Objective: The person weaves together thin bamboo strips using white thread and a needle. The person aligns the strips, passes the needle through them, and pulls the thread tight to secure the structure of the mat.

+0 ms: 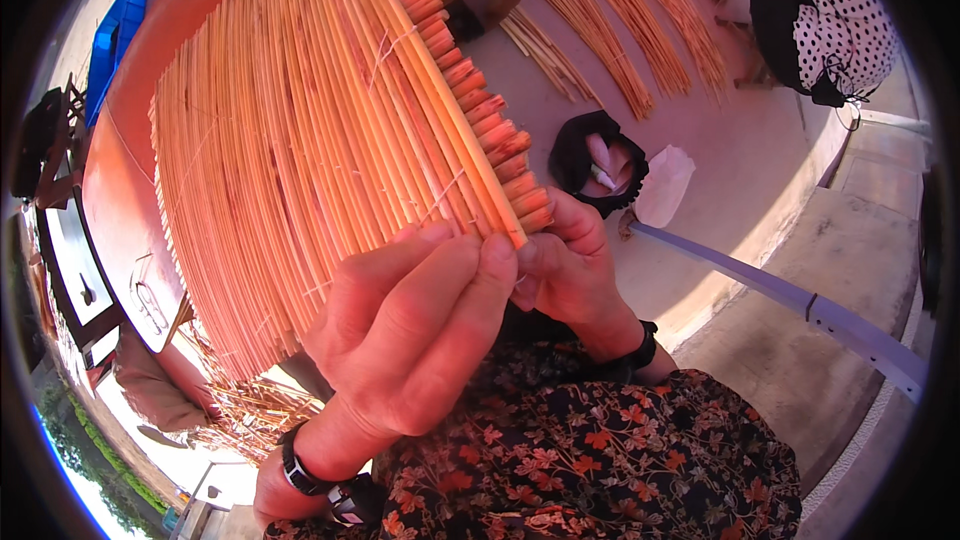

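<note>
A large mat of reed stalks (290,130), tied with thin cord in places, spreads from the front of my body away to the upper left. Its cut stalk ends form a row (490,130) along the right side. My left hand (410,325) is closed on the near edge, thumb and fingers pinching close to the corner. Right beside it, my right hand (575,265) pinches the same corner from the right, at the end of the outermost stalk. Any cord between the fingertips is too small to make out. Each wrist wears a dark band.
Loose reed stalks (590,15) lie on the floor at the far right, near a person in polka-dot clothing (845,25). A black bag (600,165) sits beside a grey metal bar (770,285). A blue crate (117,40) stands far left; more stalks (255,410) lie below the mat.
</note>
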The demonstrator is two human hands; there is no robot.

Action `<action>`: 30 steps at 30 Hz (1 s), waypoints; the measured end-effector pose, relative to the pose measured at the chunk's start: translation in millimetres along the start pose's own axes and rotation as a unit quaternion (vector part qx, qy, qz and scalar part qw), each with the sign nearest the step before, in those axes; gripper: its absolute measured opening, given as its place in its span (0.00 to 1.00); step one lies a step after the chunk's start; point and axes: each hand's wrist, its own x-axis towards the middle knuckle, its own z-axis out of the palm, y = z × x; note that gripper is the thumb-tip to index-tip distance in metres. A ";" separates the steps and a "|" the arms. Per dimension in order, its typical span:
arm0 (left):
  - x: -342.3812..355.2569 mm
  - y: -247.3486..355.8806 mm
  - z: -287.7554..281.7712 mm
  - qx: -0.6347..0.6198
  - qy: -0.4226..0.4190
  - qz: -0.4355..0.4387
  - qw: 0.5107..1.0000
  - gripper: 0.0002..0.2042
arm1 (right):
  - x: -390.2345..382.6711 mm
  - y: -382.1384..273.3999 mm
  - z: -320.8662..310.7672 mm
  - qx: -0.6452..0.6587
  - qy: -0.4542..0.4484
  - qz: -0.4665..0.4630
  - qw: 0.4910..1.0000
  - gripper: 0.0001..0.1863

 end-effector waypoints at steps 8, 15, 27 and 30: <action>-1.0 1.4 -0.9 0.003 0.004 -0.006 1.000 0.18 | 1.6 -7.0 1.6 -0.045 0.011 -0.009 0.999 0.04; -5.9 2.4 5.1 0.000 0.030 -0.026 0.999 0.19 | 7.3 -13.0 -2.4 -0.080 -0.030 -0.007 0.996 0.04; -16.2 4.5 10.5 0.020 0.049 -0.019 0.998 0.22 | 3.8 -11.2 2.9 -0.081 -0.022 0.008 0.996 0.04; -17.4 3.1 16.0 0.020 0.071 -0.020 0.997 0.19 | 5.1 -13.1 4.8 -0.120 -0.011 -0.004 0.993 0.04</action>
